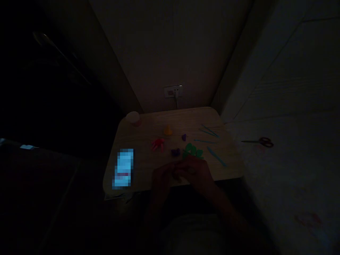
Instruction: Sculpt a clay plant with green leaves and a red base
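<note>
Close together over the table's front part, my left hand (pixel 161 176) and my right hand (pixel 198 173) meet at the fingertips. The fingers of both are bent and pinched together; the dark hides whatever is between them. Just beyond my right hand lie green leaf-shaped pieces (pixel 193 150), partly covered by it. A dark purple lump (pixel 175 152) rests beyond the fingertips, with a smaller purple piece (pixel 184 137) farther back. A red piece with several thin legs (pixel 158 143) and an orange lump (pixel 168 131) lie to the left. They look like modelling clay.
On the wooden table (pixel 143 177) are a lit phone (pixel 123 168) at left, a cup-like tub (pixel 134 118) at the back left corner, and light blue plastic sticks (pixel 217 156) at right. Scissors (pixel 261 142) lie on the pale surface beyond. A socket (pixel 173 91) holds a plug.
</note>
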